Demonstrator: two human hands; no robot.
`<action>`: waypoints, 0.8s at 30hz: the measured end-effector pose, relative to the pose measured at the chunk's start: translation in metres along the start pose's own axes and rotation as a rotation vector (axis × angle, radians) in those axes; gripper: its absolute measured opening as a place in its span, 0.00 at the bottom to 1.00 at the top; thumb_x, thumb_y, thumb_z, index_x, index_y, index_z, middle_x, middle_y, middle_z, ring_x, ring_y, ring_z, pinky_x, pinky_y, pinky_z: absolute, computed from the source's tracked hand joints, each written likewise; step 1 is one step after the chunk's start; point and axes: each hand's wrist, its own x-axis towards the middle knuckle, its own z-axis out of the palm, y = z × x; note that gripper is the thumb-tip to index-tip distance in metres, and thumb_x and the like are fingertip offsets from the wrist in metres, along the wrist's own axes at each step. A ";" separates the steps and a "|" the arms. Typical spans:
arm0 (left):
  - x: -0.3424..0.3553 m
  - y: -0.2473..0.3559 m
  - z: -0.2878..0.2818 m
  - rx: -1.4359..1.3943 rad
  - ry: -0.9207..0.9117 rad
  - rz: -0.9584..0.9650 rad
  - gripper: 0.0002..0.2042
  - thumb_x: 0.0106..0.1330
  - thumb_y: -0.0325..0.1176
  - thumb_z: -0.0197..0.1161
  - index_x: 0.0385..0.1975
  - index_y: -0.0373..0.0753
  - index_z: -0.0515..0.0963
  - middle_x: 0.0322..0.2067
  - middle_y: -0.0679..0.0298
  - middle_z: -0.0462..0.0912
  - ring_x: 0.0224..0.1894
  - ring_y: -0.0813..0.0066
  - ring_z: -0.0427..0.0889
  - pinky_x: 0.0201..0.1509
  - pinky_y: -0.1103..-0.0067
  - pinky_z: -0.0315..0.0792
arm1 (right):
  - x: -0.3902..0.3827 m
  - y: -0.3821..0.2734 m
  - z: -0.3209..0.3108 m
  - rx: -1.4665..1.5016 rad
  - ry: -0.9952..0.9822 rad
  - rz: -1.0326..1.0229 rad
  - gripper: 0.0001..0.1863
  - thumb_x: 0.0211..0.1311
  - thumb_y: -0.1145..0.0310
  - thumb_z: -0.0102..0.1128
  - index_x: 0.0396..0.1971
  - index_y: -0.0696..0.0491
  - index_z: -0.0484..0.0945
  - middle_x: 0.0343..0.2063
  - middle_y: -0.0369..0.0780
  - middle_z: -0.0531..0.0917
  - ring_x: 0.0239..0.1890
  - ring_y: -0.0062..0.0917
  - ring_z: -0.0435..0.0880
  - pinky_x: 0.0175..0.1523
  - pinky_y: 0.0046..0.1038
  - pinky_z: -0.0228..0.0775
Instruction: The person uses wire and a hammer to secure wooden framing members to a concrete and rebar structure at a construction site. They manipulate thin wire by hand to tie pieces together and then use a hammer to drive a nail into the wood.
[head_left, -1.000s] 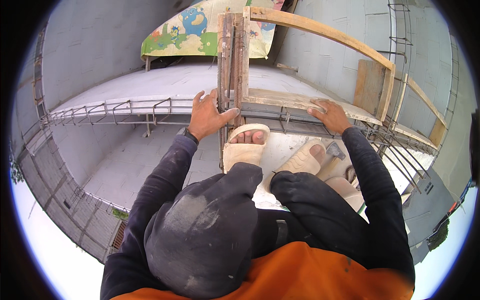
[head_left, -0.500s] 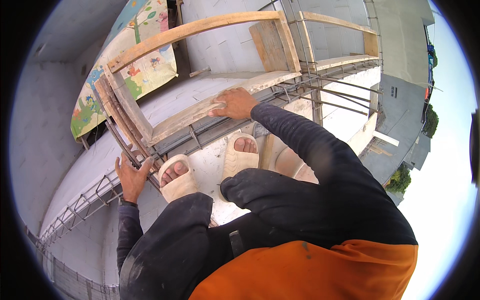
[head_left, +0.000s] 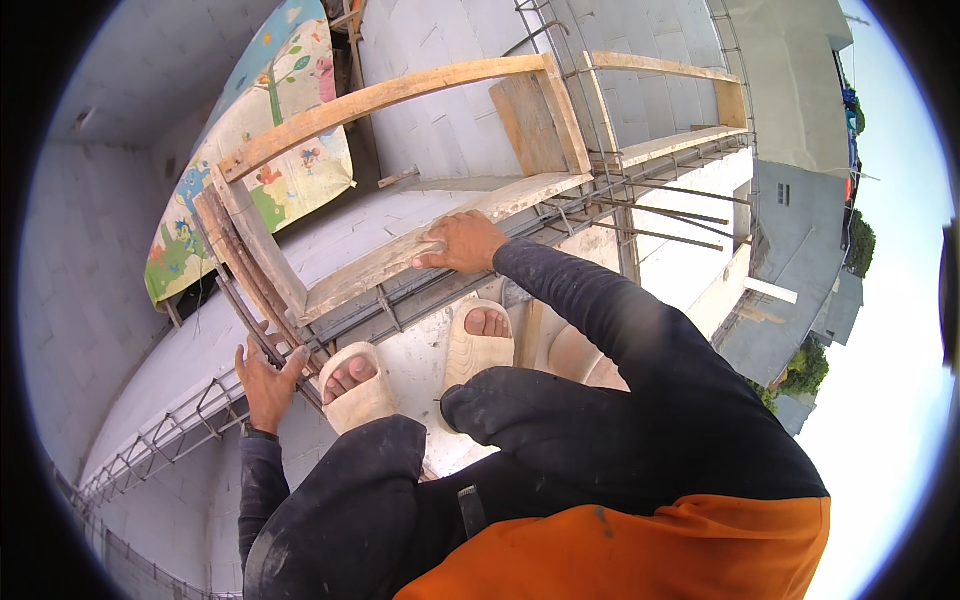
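I am steadying the plank (head_left: 400, 260) of the timber frame (head_left: 330, 110) over the rebar cage (head_left: 420, 310) on the wall top. My right hand (head_left: 462, 242) is lying flat on the plank, fingers pressed together; my left hand (head_left: 265, 380) is spreading open against the frame's lower post, gripping nothing. The next move is calling for firm footing and even pressure from both hands.

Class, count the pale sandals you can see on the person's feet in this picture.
2: one sandal near the left hand, the other sandal below the right hand.
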 end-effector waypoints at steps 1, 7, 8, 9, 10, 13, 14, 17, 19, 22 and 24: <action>0.000 0.001 -0.001 -0.003 -0.013 -0.008 0.37 0.64 0.49 0.72 0.68 0.34 0.68 0.50 0.54 0.85 0.62 0.56 0.79 0.82 0.56 0.46 | 0.000 0.000 0.000 0.006 0.007 -0.005 0.46 0.65 0.22 0.49 0.66 0.46 0.82 0.63 0.50 0.82 0.68 0.46 0.76 0.75 0.47 0.59; 0.001 0.006 0.000 -0.032 -0.017 -0.007 0.37 0.64 0.48 0.72 0.68 0.33 0.68 0.50 0.56 0.87 0.62 0.57 0.79 0.81 0.57 0.46 | -0.001 0.006 0.005 0.032 0.031 -0.023 0.47 0.64 0.21 0.50 0.65 0.48 0.82 0.62 0.51 0.82 0.67 0.47 0.78 0.73 0.47 0.61; 0.002 0.009 0.002 -0.049 -0.028 -0.015 0.37 0.64 0.48 0.72 0.68 0.34 0.69 0.49 0.55 0.87 0.62 0.57 0.79 0.81 0.57 0.46 | -0.001 0.010 0.005 0.030 0.031 -0.027 0.47 0.64 0.21 0.51 0.65 0.48 0.82 0.61 0.51 0.83 0.66 0.47 0.78 0.73 0.47 0.62; 0.002 0.008 0.002 -0.039 -0.022 -0.008 0.36 0.64 0.47 0.72 0.68 0.34 0.69 0.49 0.55 0.87 0.62 0.57 0.79 0.82 0.57 0.46 | 0.001 0.010 0.004 0.026 0.035 -0.041 0.48 0.64 0.21 0.51 0.65 0.48 0.82 0.61 0.52 0.83 0.65 0.47 0.79 0.73 0.47 0.62; 0.002 0.007 0.004 -0.031 -0.016 -0.002 0.36 0.64 0.47 0.72 0.68 0.34 0.69 0.49 0.56 0.88 0.62 0.57 0.79 0.82 0.57 0.45 | -0.001 0.011 0.004 0.030 0.044 -0.039 0.47 0.64 0.21 0.51 0.65 0.48 0.83 0.61 0.52 0.83 0.65 0.47 0.79 0.72 0.47 0.62; 0.003 0.000 0.007 -0.008 -0.006 0.023 0.35 0.65 0.47 0.71 0.67 0.33 0.69 0.49 0.56 0.88 0.62 0.57 0.80 0.82 0.56 0.45 | -0.003 0.011 0.004 0.035 0.055 -0.036 0.47 0.64 0.22 0.51 0.65 0.48 0.83 0.60 0.52 0.83 0.64 0.47 0.80 0.72 0.48 0.63; 0.002 -0.002 0.009 -0.002 -0.002 0.030 0.35 0.65 0.47 0.71 0.67 0.33 0.69 0.49 0.57 0.88 0.62 0.57 0.80 0.82 0.56 0.44 | -0.001 0.011 0.003 0.032 0.048 -0.037 0.47 0.64 0.22 0.50 0.65 0.48 0.83 0.60 0.52 0.83 0.64 0.47 0.80 0.72 0.48 0.63; -0.002 -0.015 0.004 0.035 -0.021 0.031 0.34 0.66 0.49 0.70 0.66 0.33 0.71 0.50 0.57 0.88 0.62 0.57 0.80 0.81 0.54 0.44 | 0.006 0.003 0.002 -0.012 0.019 -0.029 0.47 0.65 0.21 0.49 0.65 0.47 0.83 0.60 0.52 0.83 0.65 0.46 0.80 0.72 0.48 0.63; 0.000 -0.002 -0.001 0.004 -0.049 0.003 0.35 0.65 0.52 0.71 0.65 0.33 0.72 0.52 0.56 0.87 0.63 0.57 0.80 0.81 0.53 0.43 | 0.007 0.002 0.006 -0.049 0.013 -0.047 0.45 0.67 0.22 0.46 0.65 0.44 0.82 0.61 0.50 0.83 0.66 0.46 0.79 0.72 0.48 0.63; 0.004 -0.009 0.003 0.122 -0.007 0.065 0.37 0.64 0.56 0.72 0.64 0.33 0.73 0.55 0.55 0.85 0.65 0.57 0.78 0.81 0.53 0.44 | -0.001 0.008 0.006 -0.039 0.074 -0.062 0.43 0.69 0.24 0.47 0.64 0.44 0.83 0.63 0.48 0.83 0.67 0.42 0.78 0.72 0.48 0.63; 0.004 -0.006 0.001 0.102 -0.065 0.014 0.37 0.64 0.57 0.72 0.62 0.32 0.75 0.57 0.54 0.83 0.67 0.56 0.77 0.81 0.53 0.44 | -0.003 0.007 0.005 -0.036 0.077 -0.061 0.41 0.70 0.25 0.47 0.64 0.43 0.83 0.63 0.48 0.82 0.67 0.42 0.78 0.73 0.48 0.63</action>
